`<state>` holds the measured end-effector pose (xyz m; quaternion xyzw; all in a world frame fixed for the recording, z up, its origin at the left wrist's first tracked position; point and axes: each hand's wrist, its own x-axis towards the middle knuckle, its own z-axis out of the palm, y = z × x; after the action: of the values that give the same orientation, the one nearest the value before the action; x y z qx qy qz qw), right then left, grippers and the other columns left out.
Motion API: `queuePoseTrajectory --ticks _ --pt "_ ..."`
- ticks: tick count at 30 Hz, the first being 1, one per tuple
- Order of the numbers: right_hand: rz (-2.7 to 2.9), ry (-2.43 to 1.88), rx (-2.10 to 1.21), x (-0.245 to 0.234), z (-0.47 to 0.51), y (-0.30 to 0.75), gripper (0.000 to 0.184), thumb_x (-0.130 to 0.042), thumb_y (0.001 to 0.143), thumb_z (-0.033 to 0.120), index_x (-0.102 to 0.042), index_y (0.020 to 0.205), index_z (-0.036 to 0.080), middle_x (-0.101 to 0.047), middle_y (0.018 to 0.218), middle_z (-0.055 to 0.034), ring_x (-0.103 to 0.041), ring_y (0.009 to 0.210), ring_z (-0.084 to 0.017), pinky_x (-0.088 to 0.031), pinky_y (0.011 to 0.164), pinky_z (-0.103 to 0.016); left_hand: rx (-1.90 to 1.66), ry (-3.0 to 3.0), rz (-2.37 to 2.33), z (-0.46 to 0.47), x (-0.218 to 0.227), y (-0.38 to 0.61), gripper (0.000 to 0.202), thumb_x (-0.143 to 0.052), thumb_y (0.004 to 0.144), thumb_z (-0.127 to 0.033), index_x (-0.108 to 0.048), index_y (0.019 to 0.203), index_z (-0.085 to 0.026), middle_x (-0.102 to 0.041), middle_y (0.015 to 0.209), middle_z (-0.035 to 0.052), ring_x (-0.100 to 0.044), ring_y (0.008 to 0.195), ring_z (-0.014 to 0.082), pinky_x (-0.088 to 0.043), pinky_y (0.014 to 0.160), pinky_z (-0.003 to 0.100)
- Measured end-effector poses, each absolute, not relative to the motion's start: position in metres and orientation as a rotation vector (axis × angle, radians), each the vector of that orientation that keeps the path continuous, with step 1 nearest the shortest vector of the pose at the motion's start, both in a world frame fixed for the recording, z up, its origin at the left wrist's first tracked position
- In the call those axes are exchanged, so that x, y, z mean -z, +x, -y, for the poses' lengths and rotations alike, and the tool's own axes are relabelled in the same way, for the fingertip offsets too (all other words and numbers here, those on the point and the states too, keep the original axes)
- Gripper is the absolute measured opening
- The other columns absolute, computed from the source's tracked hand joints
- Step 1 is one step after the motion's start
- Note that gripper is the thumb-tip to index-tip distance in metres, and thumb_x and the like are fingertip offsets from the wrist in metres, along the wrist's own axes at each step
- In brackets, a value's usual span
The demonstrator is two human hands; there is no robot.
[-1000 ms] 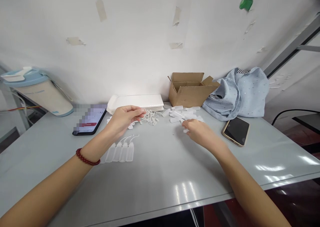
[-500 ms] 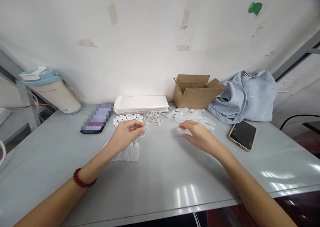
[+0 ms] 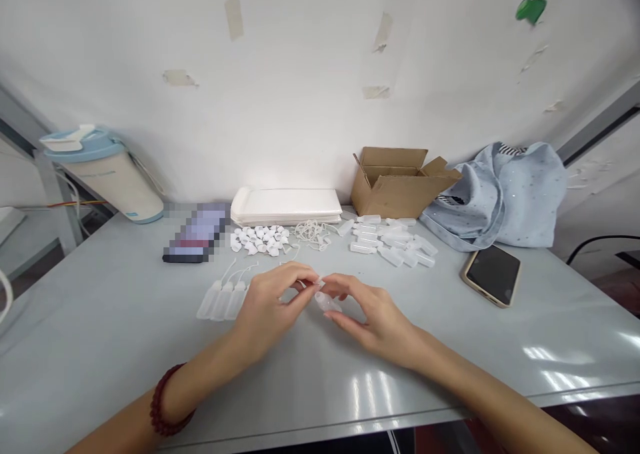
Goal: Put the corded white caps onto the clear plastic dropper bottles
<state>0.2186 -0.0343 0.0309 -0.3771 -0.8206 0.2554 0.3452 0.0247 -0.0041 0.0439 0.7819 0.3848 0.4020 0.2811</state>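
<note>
My right hand holds a small translucent plastic bottle between thumb and fingers, its neck tilted up to the left. Close to that neck, my left hand pinches a tiny white piece at its fingertips; the fingers partly cover it, and I cannot tell if it touches the bottle. A thin white cord curves out behind the left knuckles. Left of that hand lie several bottles in a row, with caps and cord tails, partly hidden by the hand.
Loose white caps, tangled cords and uncapped bottles lie farther back. Behind them are a stack of white envelopes and an open cardboard box. Phones, a tumbler and a blue bag flank them.
My two hands have come together at the middle of the table. The right hand has carried a bottle left from the pile, and the left hand has moved right and nearer.
</note>
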Motion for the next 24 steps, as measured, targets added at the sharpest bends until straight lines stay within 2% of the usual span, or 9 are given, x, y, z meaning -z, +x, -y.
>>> queuePoseTrajectory --ticks 8,14,17,20,24 --pt "1.97 -1.142 -0.679 -0.034 0.033 0.221 0.036 -0.059 0.087 0.025 -0.047 0.12 0.024 -0.068 0.101 -0.0068 -0.065 0.085 -0.018 -0.056 0.077 -0.034 -1.194 2.324 -0.987 0.005 -0.041 0.023 0.013 -0.051 0.088 -0.013 -0.062 0.088 -0.021 -0.07 0.083 0.0011 -0.063 0.069 0.0125 -0.052 0.063 0.023" --pt "1.937 -1.101 -0.686 -0.035 0.031 0.218 0.027 -0.06 0.085 0.02 -0.057 0.112 0.021 -0.068 0.098 -0.0058 -0.064 0.081 -0.017 -0.055 0.077 -0.033 -1.264 2.526 -0.816 0.01 -0.037 0.023 0.019 -0.051 0.087 -0.005 -0.059 0.099 -0.017 -0.068 0.093 0.0069 -0.065 0.088 0.015 -0.053 0.078 0.025" --pt "1.795 -1.16 -0.947 -0.036 0.03 0.216 0.028 -0.063 0.083 0.023 -0.058 0.11 0.021 -0.068 0.097 -0.0052 -0.064 0.085 -0.017 -0.054 0.078 -0.034 -1.247 2.6 -0.801 0.009 -0.035 0.021 0.021 -0.051 0.087 -0.004 -0.058 0.103 -0.015 -0.067 0.097 0.0085 -0.064 0.092 0.0163 -0.052 0.082 0.026" --pt "1.563 -1.126 -1.286 -0.038 0.027 0.216 0.028 -0.066 0.081 0.028 -0.059 0.107 0.021 -0.067 0.097 -0.005 -0.065 0.088 -0.017 -0.054 0.079 -0.033 -1.225 2.654 -0.786 0.008 -0.033 0.02 0.024 -0.048 0.087 -0.003 -0.057 0.106 -0.015 -0.066 0.098 0.0087 -0.063 0.091 0.0168 -0.053 0.079 0.028" --pt "1.408 -1.036 -1.437 -0.037 0.024 0.217 0.031 -0.069 0.079 0.03 -0.058 0.107 0.021 -0.066 0.097 -0.0046 -0.065 0.087 -0.016 -0.054 0.076 -0.031 -1.216 2.68 -0.796 0.009 -0.033 0.022 0.025 -0.045 0.089 -0.006 -0.057 0.108 -0.017 -0.066 0.097 0.0088 -0.064 0.089 0.0174 -0.054 0.076 0.029"
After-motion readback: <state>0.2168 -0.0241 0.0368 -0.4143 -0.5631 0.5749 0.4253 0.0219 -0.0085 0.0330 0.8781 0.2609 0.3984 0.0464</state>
